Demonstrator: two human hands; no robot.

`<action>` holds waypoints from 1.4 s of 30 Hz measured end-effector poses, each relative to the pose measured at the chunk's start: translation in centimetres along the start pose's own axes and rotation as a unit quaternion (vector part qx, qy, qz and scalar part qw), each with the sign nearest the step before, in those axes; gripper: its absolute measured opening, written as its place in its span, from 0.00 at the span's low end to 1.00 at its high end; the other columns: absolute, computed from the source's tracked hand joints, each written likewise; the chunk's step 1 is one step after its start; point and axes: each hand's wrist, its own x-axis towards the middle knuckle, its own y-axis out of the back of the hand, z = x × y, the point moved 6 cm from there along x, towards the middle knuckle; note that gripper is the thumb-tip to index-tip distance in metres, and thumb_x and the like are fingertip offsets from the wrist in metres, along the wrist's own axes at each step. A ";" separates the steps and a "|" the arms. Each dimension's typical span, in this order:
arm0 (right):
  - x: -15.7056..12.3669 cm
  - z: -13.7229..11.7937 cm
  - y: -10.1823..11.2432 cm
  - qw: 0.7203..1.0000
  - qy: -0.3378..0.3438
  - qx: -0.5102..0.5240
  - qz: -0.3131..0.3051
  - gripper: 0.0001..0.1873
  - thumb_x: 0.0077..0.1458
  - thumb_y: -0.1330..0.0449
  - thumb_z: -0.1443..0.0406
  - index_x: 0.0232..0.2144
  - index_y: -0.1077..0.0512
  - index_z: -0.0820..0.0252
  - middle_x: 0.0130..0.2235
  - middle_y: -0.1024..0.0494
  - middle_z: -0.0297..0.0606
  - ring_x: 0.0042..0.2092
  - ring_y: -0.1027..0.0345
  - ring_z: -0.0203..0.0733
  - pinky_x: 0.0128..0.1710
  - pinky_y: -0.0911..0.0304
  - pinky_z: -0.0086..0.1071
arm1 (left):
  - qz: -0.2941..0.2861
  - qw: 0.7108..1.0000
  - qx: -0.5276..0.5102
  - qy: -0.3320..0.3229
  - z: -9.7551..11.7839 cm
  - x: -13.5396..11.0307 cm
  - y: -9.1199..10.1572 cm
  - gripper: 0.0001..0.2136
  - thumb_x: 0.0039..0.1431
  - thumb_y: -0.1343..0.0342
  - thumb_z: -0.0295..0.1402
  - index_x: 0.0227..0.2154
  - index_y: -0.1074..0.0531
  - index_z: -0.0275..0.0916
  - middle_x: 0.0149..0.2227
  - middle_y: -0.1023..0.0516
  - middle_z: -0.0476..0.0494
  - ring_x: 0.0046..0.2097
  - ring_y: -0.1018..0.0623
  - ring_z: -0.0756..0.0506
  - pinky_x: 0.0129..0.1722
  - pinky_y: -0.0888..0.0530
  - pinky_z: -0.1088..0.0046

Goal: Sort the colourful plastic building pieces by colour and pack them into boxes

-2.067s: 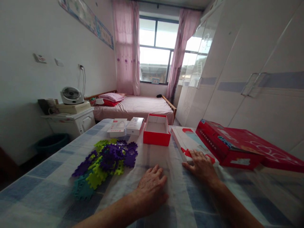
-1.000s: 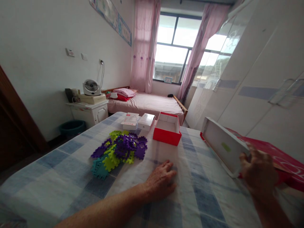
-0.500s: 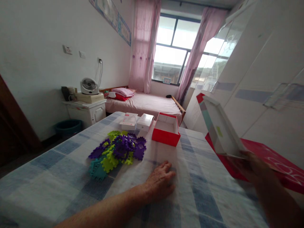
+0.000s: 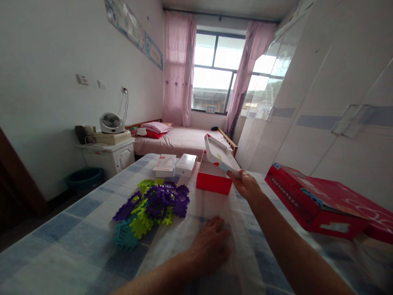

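My right hand [image 4: 248,183] grips one end of a box lid [image 4: 219,149], its pale inside facing up. The lid is tilted above the open red box [image 4: 214,183] and covers part of its opening. I cannot tell whether the two touch. My left hand [image 4: 210,246] lies on the tablecloth in front of the red box with its fingers apart, holding nothing. Left of it is a heap of purple, lime and teal interlocking foam-like pieces [image 4: 153,205].
Two white boxes, one nearer the left [image 4: 165,164] and one beside the red box [image 4: 186,164], stand at the table's far edge. A large red carton [image 4: 316,200] lies on the right. Beyond are a bed [image 4: 184,137] and a white cabinet [image 4: 123,157] bearing a fan [image 4: 111,122].
My right hand has carried the lid leftward from beside the large red carton to over the open red box. My left hand stays on the table. The view has shifted slightly.
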 end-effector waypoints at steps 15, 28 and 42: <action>-8.2 5.2 -2.3 0.968 -0.003 -0.150 -0.203 0.17 0.50 0.41 0.64 0.43 0.35 0.64 0.36 0.26 0.37 0.34 0.30 0.36 0.30 0.29 0.29 | 0.418 0.701 -0.563 0.131 -4.0 -0.1 7.0 0.23 0.56 0.48 0.45 0.51 0.37 0.39 0.52 0.30 0.38 0.50 0.28 0.41 0.46 0.28 0.65; -1.6 2.1 0.0 0.503 0.265 -0.820 -0.070 0.14 0.54 0.45 0.68 0.44 0.35 0.60 0.46 0.30 0.42 0.38 0.29 0.39 0.33 0.39 0.29 | 0.550 0.632 -0.531 0.130 -5.9 -1.9 13.4 0.10 0.51 0.45 0.37 0.35 0.30 0.39 0.37 0.25 0.47 0.36 0.24 0.48 0.29 0.23 0.75; -4.3 -12.3 4.7 0.439 0.386 -0.811 0.040 0.14 0.59 0.52 0.63 0.44 0.36 0.66 0.44 0.31 0.49 0.39 0.33 0.44 0.34 0.39 0.33 | 0.373 0.585 -0.689 0.211 -6.4 6.5 6.8 0.05 0.51 0.42 0.29 0.29 0.30 0.32 0.26 0.25 0.45 0.26 0.25 0.50 0.29 0.22 0.72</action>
